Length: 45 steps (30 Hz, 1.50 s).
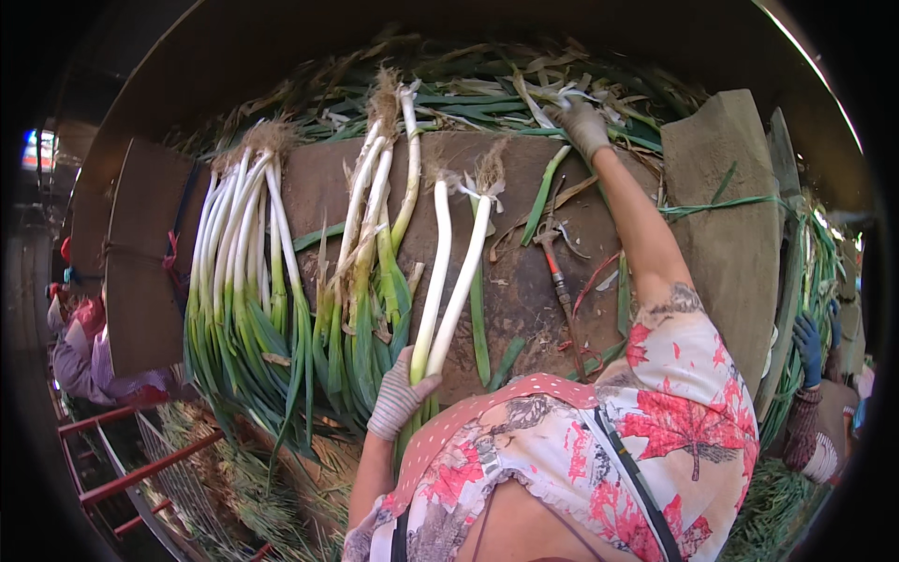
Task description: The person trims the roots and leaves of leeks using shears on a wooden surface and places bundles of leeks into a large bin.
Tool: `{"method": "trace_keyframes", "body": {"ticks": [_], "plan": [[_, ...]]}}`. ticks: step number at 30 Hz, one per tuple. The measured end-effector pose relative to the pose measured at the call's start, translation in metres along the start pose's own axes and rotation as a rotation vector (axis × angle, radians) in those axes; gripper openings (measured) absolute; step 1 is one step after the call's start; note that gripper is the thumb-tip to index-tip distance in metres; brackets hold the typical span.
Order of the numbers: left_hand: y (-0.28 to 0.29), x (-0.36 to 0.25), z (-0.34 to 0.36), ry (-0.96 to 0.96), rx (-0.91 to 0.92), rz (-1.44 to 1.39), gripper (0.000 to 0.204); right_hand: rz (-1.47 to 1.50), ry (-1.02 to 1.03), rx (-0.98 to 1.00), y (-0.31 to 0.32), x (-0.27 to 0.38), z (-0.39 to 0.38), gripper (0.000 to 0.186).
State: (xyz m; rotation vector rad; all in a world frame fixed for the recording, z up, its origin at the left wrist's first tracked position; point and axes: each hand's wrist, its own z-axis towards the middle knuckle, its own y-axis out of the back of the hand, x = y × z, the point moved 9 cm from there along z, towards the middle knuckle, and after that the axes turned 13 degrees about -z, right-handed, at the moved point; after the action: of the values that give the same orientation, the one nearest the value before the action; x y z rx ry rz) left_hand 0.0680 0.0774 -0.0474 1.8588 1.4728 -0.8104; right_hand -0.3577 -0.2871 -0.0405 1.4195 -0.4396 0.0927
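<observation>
My left hand (pixel 403 395), in a striped pale glove, is closed around the lower stems of two long green onions (pixel 455 276). Their white shanks are bare and smooth, and their roots point away from me. My right hand (pixel 581 126), gloved too, reaches far forward to a heap of stripped leaves (pixel 478 103). Pale leaf scraps lie at its fingertips; blur and overlap hide whether they are gripped. To the left lie a neat row of cleaned green onions (pixel 239 234) and a smaller bunch with ragged skins (pixel 370 215), roots away from me.
On the brown work board (pixel 524 309) rests a tool with a red-banded handle (pixel 554 272) and a hooked metal end. Upright panels (pixel 145 253) (pixel 726 206) flank the board. Red metal rails (pixel 140 459) stand at lower left. Other people's sleeves (pixel 89 361) and a blue-gloved hand (pixel 807 347) show at the sides.
</observation>
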Motion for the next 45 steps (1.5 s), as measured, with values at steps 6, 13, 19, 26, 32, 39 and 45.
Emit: {"method": "trace_keyframes", "body": {"ticks": [6, 13, 19, 26, 32, 39, 45], "plan": [[0.018, -0.025, -0.025, -0.042, 0.015, 0.268, 0.068, -0.533, 0.223, 0.197, -0.112, 0.041, -0.072, 0.036], [0.245, -0.150, -0.162, -0.243, -0.525, -0.108, 0.062, -0.227, 0.114, -0.074, -0.050, -0.047, -0.085, 0.067], [0.439, -0.163, -0.044, -0.281, -0.764, 0.793, 0.067, -0.386, 0.019, 0.148, -0.086, -0.011, -0.272, 0.090], [0.472, -0.031, 0.055, -0.308, -1.039, 1.166, 0.078, -0.369, 0.008, 0.140, -0.074, -0.015, -0.304, 0.098], [0.205, 0.005, 0.093, -0.179, -0.061, 0.745, 0.111, -0.112, -0.092, 0.165, -0.045, 0.017, -0.300, 0.081], [0.118, -0.016, 0.084, -0.333, -0.278, 0.809, 0.100, 0.533, 0.564, 0.721, -0.007, 0.296, -0.355, 0.061], [0.139, 0.009, 0.076, -0.291, -0.180, 0.694, 0.100, -0.047, 0.457, 0.604, -0.020, 0.342, -0.307, 0.049]]}}
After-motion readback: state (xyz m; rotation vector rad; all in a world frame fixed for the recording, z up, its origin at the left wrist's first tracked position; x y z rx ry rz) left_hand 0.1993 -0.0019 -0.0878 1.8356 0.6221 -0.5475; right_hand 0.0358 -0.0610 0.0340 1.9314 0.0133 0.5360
